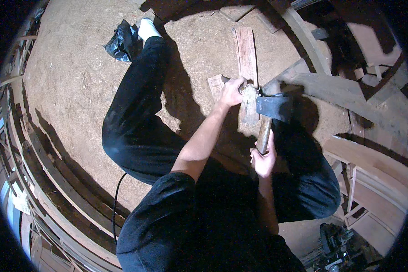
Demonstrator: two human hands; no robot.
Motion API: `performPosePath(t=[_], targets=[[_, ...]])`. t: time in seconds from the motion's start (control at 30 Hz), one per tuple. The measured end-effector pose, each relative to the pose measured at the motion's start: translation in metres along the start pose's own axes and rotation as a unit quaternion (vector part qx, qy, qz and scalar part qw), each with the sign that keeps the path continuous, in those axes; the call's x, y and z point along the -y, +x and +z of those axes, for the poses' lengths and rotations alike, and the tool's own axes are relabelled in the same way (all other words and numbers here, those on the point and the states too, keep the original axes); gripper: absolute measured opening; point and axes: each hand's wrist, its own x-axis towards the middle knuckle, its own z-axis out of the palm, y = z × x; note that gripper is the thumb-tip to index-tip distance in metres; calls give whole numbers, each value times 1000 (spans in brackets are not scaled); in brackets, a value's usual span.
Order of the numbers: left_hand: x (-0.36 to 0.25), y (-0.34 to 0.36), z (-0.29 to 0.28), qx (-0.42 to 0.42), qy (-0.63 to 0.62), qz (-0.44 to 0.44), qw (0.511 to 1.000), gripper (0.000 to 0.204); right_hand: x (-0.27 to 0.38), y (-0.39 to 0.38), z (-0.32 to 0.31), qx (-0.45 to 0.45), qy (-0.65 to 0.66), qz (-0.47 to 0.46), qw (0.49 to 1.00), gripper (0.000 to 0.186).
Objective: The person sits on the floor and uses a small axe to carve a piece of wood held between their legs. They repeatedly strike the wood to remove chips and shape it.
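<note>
My left hand (231,92) is out in front of me, fingers wrapped around the top end of a short wood piece (249,105), holding it upright on the sawdust floor (72,81) between my legs. My right hand (264,159) sits closer to my body, closed tight on the lower end of the hatchet (272,113) handle, thumb side up. The dark steel head hangs just right of the wood piece, its edge touching or almost touching the side of it; I cannot tell which from here. Beyond the piece, a longer reddish plank (246,52) lies flat, running away from me, and a small pale block (216,85) lies just left of my left hand. My left leg stretches out ahead, white sock (147,28) at the end, with a crumpled black bag (119,44) beside the foot. Curved wooden slats (54,177) stack along my left, more pale boards (371,163) lie on my right, and a thin black cable (117,199) trails by my left thigh.
</note>
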Motion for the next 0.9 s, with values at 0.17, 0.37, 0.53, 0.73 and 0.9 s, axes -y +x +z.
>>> performPosePath(t=[0.17, 0.37, 0.53, 0.73, 0.9], targets=[[4, 7, -5, -7, -46, -17, 999, 33, 6, -3, 1, -9, -22, -11, 1000, 88], [11, -1, 3, 17, -19, 1, 1000, 32, 2, 2, -2, -27, -66, -41, 997, 83], [14, -5, 13, 25, 44, 21, 999, 32, 16, 6, 3, -45, -82, -29, 995, 83], [18, -5, 21, -28, 20, 64, 997, 28, 19, 20, 11, -28, -141, -54, 988, 83], [11, -4, 15, 7, 52, 46, 998, 28, 18, 22, 17, -12, -122, -45, 991, 83]])
